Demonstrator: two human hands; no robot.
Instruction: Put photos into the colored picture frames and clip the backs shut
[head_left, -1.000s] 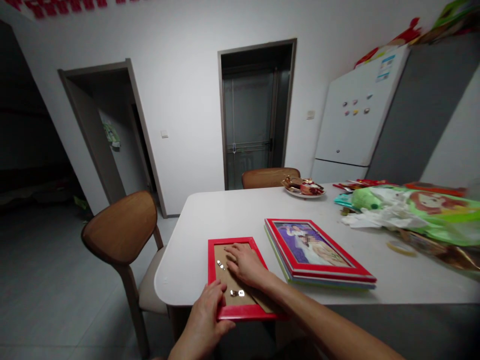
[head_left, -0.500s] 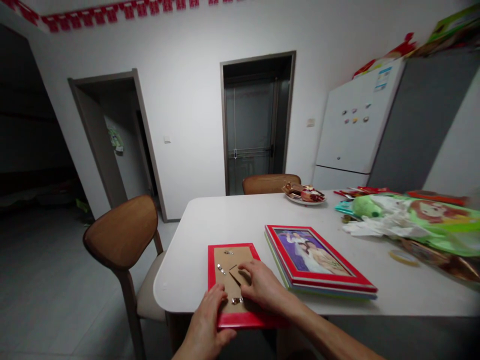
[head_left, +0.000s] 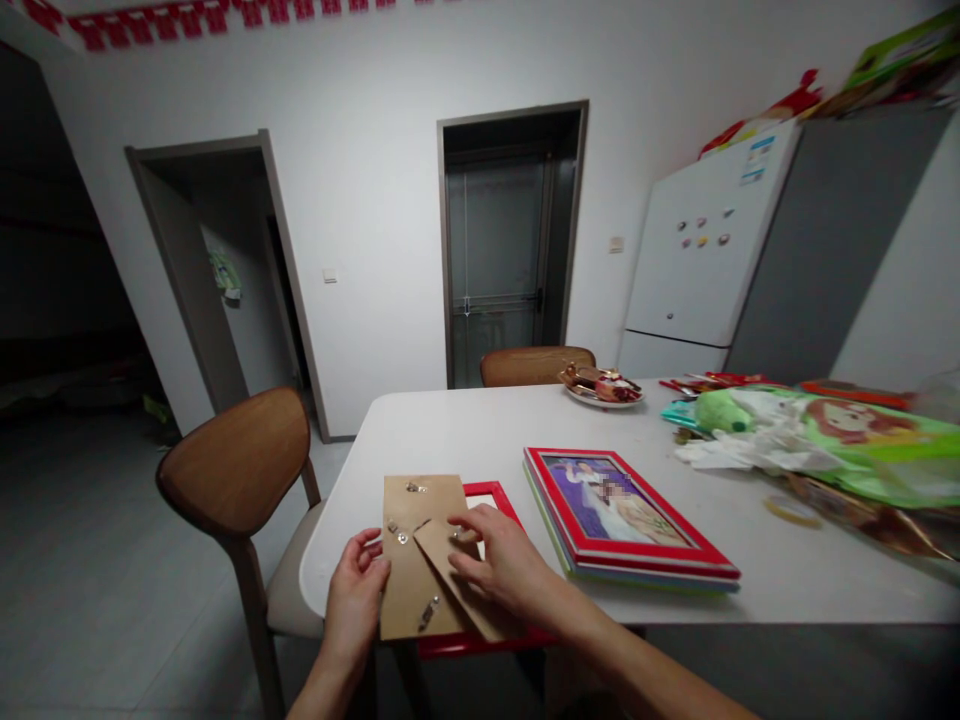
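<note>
A brown backing board [head_left: 401, 600] with small metal clips lies out of its red picture frame [head_left: 495, 490], overlapping the frame's left part near the table's front edge. My left hand [head_left: 352, 585] has its curled fingers on the board's left edge. The board's stand flap [head_left: 450, 570] slants across its right side. Over that flap my right hand [head_left: 510, 565] is spread, with thumb and fingers apart; whether the fingertips touch it is hard to tell. A pale strip of the frame's inside shows beyond my right hand.
A stack of picture frames [head_left: 630, 520], a red one with a photo on top, lies to the right. Farther right are a green bag [head_left: 870, 430], crumpled white paper and a roll of tape [head_left: 793, 512]. A plate [head_left: 604, 402] stands at the back; a chair [head_left: 240, 470] is at left.
The backing board has come out of the red frame and moved left, uncovering part of the frame's inside. My left hand has moved left with it, and my right hand's fingers have spread.
</note>
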